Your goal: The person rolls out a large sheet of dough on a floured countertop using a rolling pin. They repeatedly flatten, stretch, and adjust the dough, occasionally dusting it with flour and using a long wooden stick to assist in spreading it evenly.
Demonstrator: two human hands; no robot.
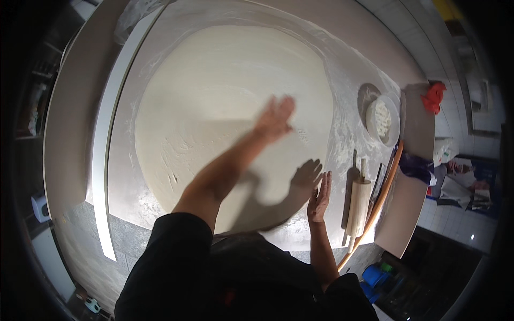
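Observation:
A very large, thin round sheet of dough (225, 80) lies on the floured work surface (128, 200). Over its middle right part is my left hand (276, 117), blurred, with nothing in it; whether it touches the dough is not clear. My right hand (320, 196) is raised near the dough's lower right edge, fingers extended, holding nothing, its shadow falling on the sheet. Shallow wrinkles and loose flour mark the dough's surface at the lower left. To the right of my right hand lies a thick wooden rolling pin (358, 210).
A clear plastic bowl of flour (383, 120) stands at the right. Beside the rolling pin lie thin dark rods and a long orange-brown stick (387, 188). A red cloth or bag (433, 97) is beyond the right side panel. A long white strip (105, 160) runs along the left.

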